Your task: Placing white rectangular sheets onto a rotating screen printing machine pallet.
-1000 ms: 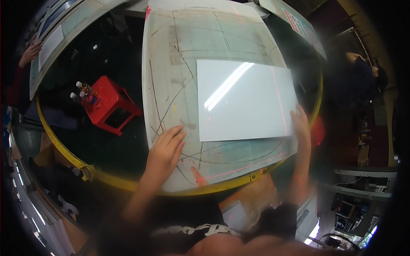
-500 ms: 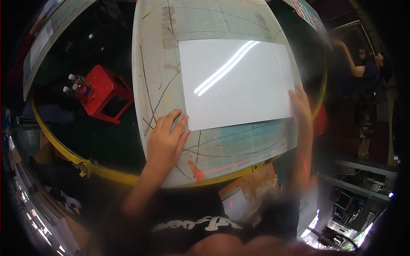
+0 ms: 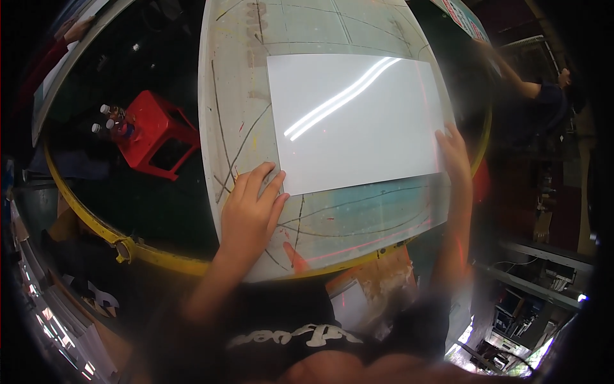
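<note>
The left hand (image 3: pixel 249 214) lay flat, fingers spread, on the glossy white sheet's (image 3: pixel 355 121) near-left corner; the right hand (image 3: pixel 454 157) pressed open against its near-right corner on the bench (image 3: pixel 236 96), neither grip closed.

Premises are a workshop. The landmark is a large work table (image 3: pixel 243 96) whose pale top is scored with cut lines and spattered with paint. Left of it stands a red plastic stool (image 3: pixel 157 134) carrying bottles (image 3: pixel 112 121); right of it, metal racking (image 3: pixel 543 269) holds equipment.

My right forearm (image 3: pixel 448 256) smears into blur below the bench (image 3: pixel 243 96), whose far end the picture's top edge cuts off. The person (image 3: pixel 531 89) at the right is blurred, and the bottles (image 3: pixel 112 121) on the red stool (image 3: pixel 157 134) are too small to tell apart.
</note>
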Tool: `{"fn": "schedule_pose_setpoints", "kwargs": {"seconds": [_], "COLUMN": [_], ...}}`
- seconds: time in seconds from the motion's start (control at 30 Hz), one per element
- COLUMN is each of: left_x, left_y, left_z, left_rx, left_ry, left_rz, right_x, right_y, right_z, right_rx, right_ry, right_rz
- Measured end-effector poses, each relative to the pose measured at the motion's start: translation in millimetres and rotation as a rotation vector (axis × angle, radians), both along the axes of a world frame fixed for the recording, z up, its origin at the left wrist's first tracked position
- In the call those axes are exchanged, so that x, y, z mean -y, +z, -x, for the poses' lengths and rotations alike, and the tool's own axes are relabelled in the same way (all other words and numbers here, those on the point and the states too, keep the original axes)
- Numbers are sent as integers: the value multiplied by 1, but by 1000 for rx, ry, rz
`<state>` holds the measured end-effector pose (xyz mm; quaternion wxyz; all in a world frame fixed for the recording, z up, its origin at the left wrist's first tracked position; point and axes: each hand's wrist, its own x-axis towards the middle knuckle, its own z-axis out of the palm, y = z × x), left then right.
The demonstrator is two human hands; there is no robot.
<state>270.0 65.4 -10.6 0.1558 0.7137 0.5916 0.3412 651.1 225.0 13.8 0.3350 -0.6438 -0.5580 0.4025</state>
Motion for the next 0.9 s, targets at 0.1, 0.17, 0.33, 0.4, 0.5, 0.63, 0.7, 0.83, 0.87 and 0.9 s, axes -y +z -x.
{"fn": "schedule_pose_setpoints", "kwargs": {"seconds": [0.1,0.17,0.33,0.4,0.5,0.63,0.7,0.83,0.87,0.9], "left_x": [-1,-3,-6,-8,-9,-10,-10,-10,-10,-11], "left_y": [0,0,-3,-3,-3,-1,0,-1,-1,-1], "left_z": [0,-1,-1,0,-3,-4,-3,-4,-4,-5], "left_rx": [-16,-14,-20,-90,-35,-65,-73,-88,-85,-78], "left_ry": [2,6,16,12,16,20,24,30,27,26], "left_rz": [-11,-1,5,-28,4,19,18,22,23,24], "right_x": [-5,-7,-10,-12,-13,-12,-12,-12,-12,-10], "right_y": [0,-1,0,-1,-3,-5,-6,-8,-8,-7], "right_z": [-1,-1,8,7,0,5,8,4,3,3], "right_rx": [13,45,57,61,77,46,59,110,102,105], "right_ry": [5,4,-17,-17,-1,-12,-17,3,10,7], "right_rz": [13,12,23,34,55,38,39,-8,-11,-9]}}
